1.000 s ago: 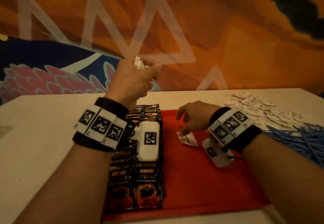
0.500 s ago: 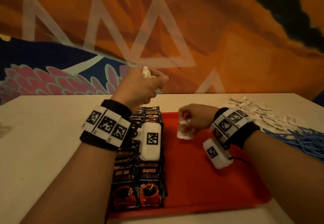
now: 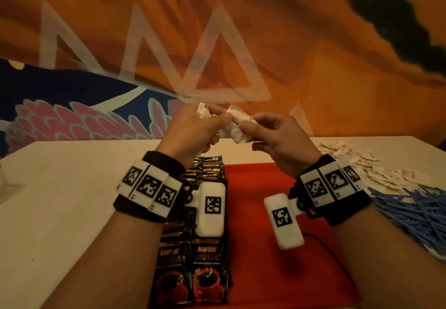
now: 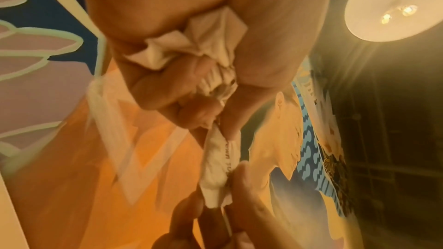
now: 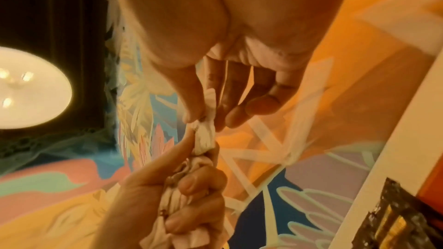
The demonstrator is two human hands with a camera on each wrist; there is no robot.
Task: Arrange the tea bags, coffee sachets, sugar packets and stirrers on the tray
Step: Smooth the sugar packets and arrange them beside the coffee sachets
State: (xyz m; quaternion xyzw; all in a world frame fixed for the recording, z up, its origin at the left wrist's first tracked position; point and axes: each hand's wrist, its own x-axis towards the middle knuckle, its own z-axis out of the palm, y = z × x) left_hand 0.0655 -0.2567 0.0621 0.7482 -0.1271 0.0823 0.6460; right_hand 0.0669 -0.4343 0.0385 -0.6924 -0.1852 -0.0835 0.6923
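Note:
Both hands are raised above the far end of the red tray (image 3: 265, 248). My left hand (image 3: 193, 131) grips a bunch of white sugar packets (image 3: 202, 111) in its curled fingers (image 4: 167, 90). My right hand (image 3: 275, 134) pinches one white packet (image 3: 237, 127) between thumb and fingertips (image 5: 191, 115), and this packet touches the left hand's bunch (image 5: 191, 205). Two rows of black coffee sachets (image 3: 207, 267) lie along the tray's left side.
A loose heap of white sugar packets (image 3: 366, 166) lies on the white table (image 3: 60, 200) right of the tray. A pile of blue stirrers (image 3: 415, 214) sits nearer on the right. A painted wall rises behind the table.
My right hand picked a white packet up off the tray and lifted it to the left hand's bunch. The left hand stayed raised, shifting slightly right.

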